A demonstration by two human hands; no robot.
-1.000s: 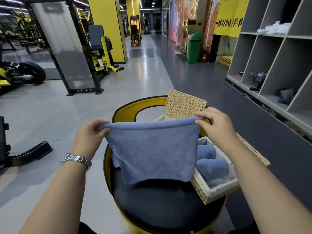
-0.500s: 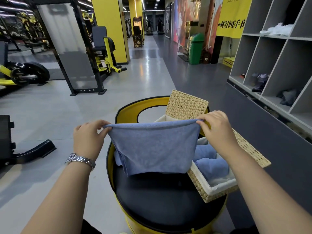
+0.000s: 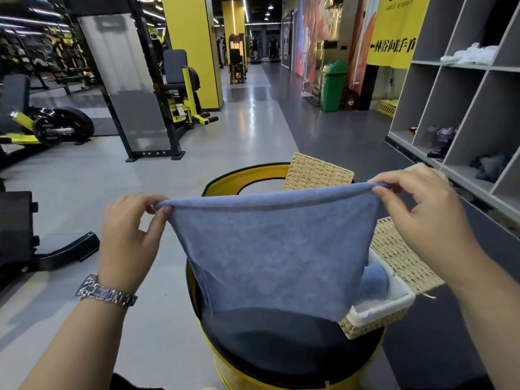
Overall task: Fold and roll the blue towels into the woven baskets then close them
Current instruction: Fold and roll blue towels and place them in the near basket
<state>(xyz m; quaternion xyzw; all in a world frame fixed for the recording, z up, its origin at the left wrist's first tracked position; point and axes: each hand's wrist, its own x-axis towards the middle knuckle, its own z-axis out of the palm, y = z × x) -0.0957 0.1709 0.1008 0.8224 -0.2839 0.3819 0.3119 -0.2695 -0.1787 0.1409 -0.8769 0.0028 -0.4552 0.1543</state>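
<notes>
Here the towel (image 3: 270,249) hung spread in the air, held by its top edge above the round black seat (image 3: 281,342) of a yellow stool (image 3: 244,178). The top edge ran nearly level from one hand to the other, slightly higher at the right. The lower edge hung free just above the seat cushion, with the lower right corner in front of the basket (image 3: 374,322).

The left hand (image 3: 126,243) pinched the upper left corner between thumb and fingers. The right hand (image 3: 422,218) pinched the upper right corner in the same way. Both hands were closed on the fabric and set well apart, so the cloth was stretched flat between them. A metal watch (image 3: 105,294) sat on the left wrist.

The basket rested on the right part of the seat, partly behind the towel. It had a white liner (image 3: 394,299) and held a rolled towel (image 3: 374,280), only partly in view. Its woven lid (image 3: 399,254) stood open to the right, under the right hand. A second woven lid (image 3: 318,173) stood upright behind the held towel at the far side of the stool; the basket below it was hidden.

Grey shelves (image 3: 464,94) stood to the right, and gym machines (image 3: 180,88) stood on the floor (image 3: 225,142) to the left.
</notes>
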